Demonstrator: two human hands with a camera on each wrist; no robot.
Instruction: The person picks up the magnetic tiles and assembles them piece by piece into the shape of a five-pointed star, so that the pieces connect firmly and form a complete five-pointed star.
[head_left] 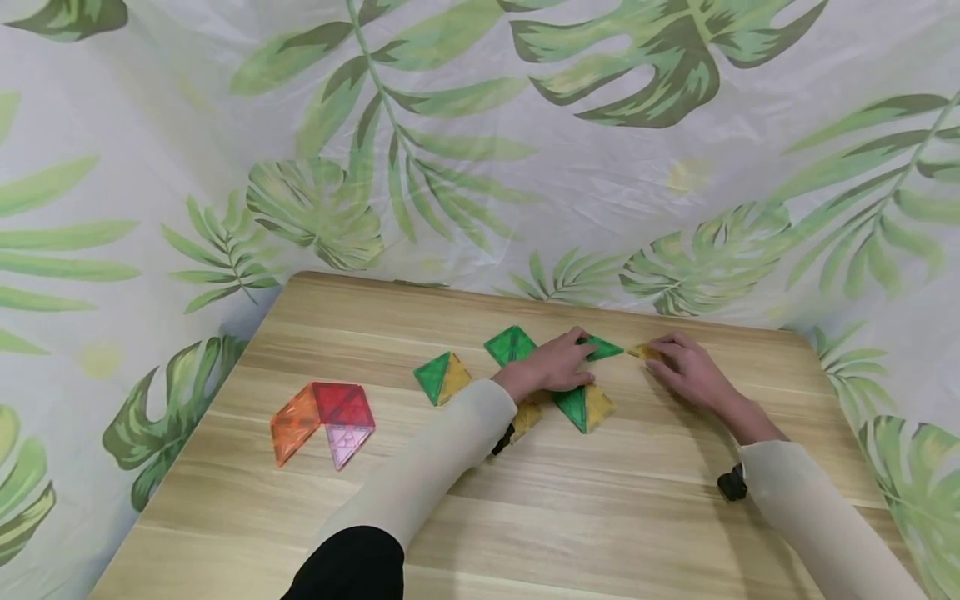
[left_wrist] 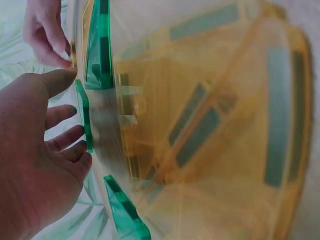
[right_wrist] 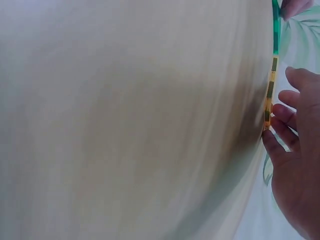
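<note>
In the head view, my left hand reaches over the tiles, its fingertips on a green triangular tile. The left wrist view shows the thumb apart from that tile and the fingers loosely bent. My right hand touches a yellow triangular tile, whose tip meets the green one. In the right wrist view, fingers rest at that yellow tile and the thumb stands off it. Beneath my left wrist lies another yellow tile; beside it, a green tile adjoins a yellow one.
Left of my hand are a green tile pair and a green triangle against a yellow one. Farther left, orange, red and pink tiles lie joined. A leaf-patterned cloth hangs behind the wooden table.
</note>
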